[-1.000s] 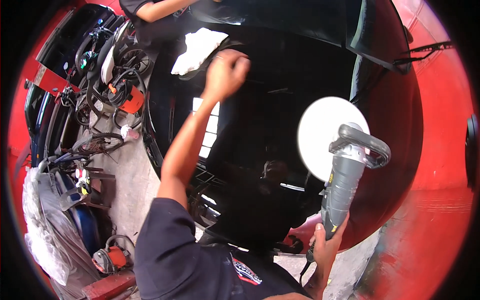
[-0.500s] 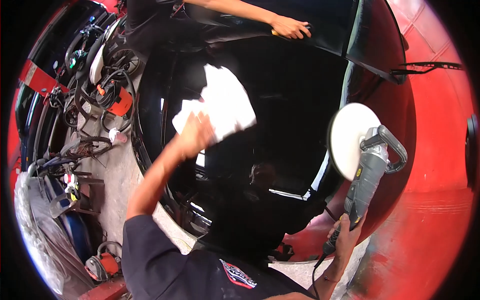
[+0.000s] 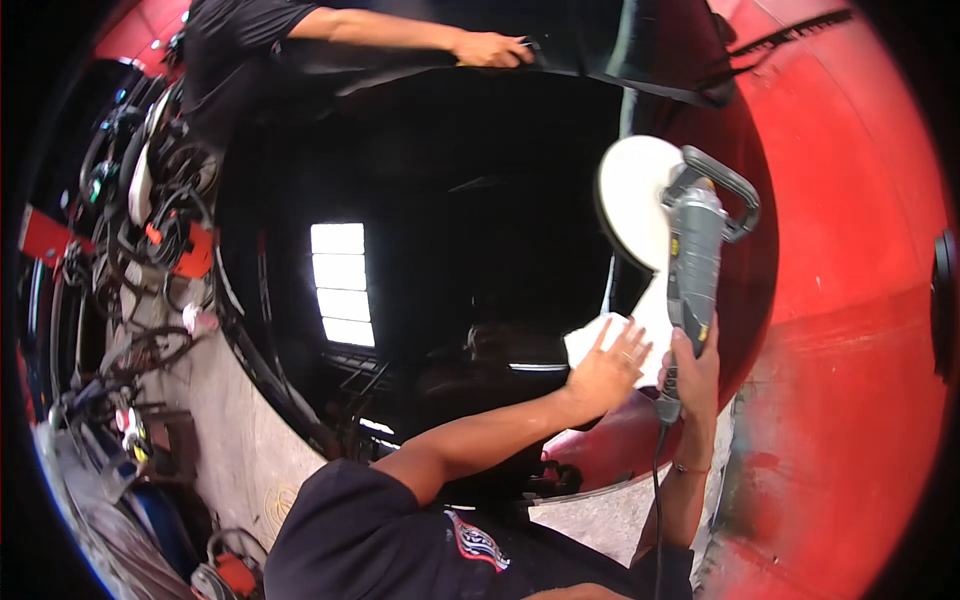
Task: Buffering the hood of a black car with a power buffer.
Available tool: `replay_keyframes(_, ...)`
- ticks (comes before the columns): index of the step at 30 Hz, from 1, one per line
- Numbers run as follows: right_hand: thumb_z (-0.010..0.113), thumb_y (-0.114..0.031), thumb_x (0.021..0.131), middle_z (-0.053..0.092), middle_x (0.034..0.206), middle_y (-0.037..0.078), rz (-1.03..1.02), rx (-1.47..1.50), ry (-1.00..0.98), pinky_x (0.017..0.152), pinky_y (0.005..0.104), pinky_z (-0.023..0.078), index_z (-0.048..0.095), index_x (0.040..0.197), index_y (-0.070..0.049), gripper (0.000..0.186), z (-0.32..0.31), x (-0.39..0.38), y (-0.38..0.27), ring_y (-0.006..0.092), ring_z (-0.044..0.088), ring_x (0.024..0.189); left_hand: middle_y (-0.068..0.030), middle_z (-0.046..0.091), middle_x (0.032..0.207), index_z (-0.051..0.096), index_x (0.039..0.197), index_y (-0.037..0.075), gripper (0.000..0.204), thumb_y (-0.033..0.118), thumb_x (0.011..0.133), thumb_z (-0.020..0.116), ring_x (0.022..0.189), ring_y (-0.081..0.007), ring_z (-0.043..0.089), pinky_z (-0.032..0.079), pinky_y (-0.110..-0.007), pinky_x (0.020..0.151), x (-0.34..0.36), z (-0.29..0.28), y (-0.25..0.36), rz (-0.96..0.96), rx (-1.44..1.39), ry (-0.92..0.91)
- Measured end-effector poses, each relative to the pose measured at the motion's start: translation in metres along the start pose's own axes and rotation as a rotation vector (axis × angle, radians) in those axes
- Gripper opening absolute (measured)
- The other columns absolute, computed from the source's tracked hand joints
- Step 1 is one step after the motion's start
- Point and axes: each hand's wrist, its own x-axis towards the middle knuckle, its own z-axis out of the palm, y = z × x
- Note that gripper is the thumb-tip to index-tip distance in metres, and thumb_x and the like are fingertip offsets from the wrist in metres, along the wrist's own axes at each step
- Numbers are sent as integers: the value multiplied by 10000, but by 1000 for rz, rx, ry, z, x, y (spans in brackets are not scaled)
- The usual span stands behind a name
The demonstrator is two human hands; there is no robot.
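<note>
Spreading the left hand (image 3: 607, 375) flat on the cloth (image 3: 657, 312), over the near right of the black hood (image 3: 420, 190)! Close beside, clamping the right hand (image 3: 697, 368) round the near end of the polisher (image 3: 697, 250), with pale pad (image 3: 632, 200) and loop handle (image 3: 748, 198) farther out. Way across the hood, spot a co-worker's hand (image 3: 490, 48), fingers bent.

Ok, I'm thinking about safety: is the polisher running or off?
Cannot tell: no switch can be made out on the grey polisher, and nothing about its white pad settles whether it is spinning.
</note>
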Motion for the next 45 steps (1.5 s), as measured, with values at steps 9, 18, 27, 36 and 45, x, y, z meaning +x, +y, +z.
replay_keyframes(9,613,-223,969,541,698,24,-3,27,13,417,275,459,228,1555,-133,708,-23,-11,-11,104,521,483,-239,497,1441,530,1387,0,619,390,919,641,1414,-447,362,166,-668,1155,-37,-107,-103,-370,136,292)
replay_keyframes(18,628,-261,964,528,696,23,-25,-19,-98,416,275,459,263,1539,-179,686,4,28,-42,107,518,473,-249,430,1497,497,1426,35,646,458,948,596,1424,-407,370,239,-604,1161,-29,-114,-118,-147,197,169)
replay_keyframes(27,634,-296,962,533,683,38,-2,-66,-120,396,287,457,226,1566,-201,735,20,50,-58,121,525,464,-270,426,1500,498,1431,54,767,599,899,590,1451,-410,338,155,-635,1181,-60,-102,-56,-151,-17,73)
replay_keyframes(36,622,-285,972,542,693,40,-48,-101,-243,407,286,466,246,1569,-182,714,32,58,-59,116,522,466,-345,490,1401,436,1397,-112,1077,601,687,821,1338,-411,476,384,-441,1120,201,-198,-169,-396,-396,961)
replay_keyframes(45,629,-258,962,527,662,29,-30,-108,-156,409,284,452,247,1566,-181,718,133,39,-78,115,515,473,-135,708,751,674,920,-4,515,490,809,770,678,-212,698,548,-355,696,192,-219,-232,-413,-1128,953)
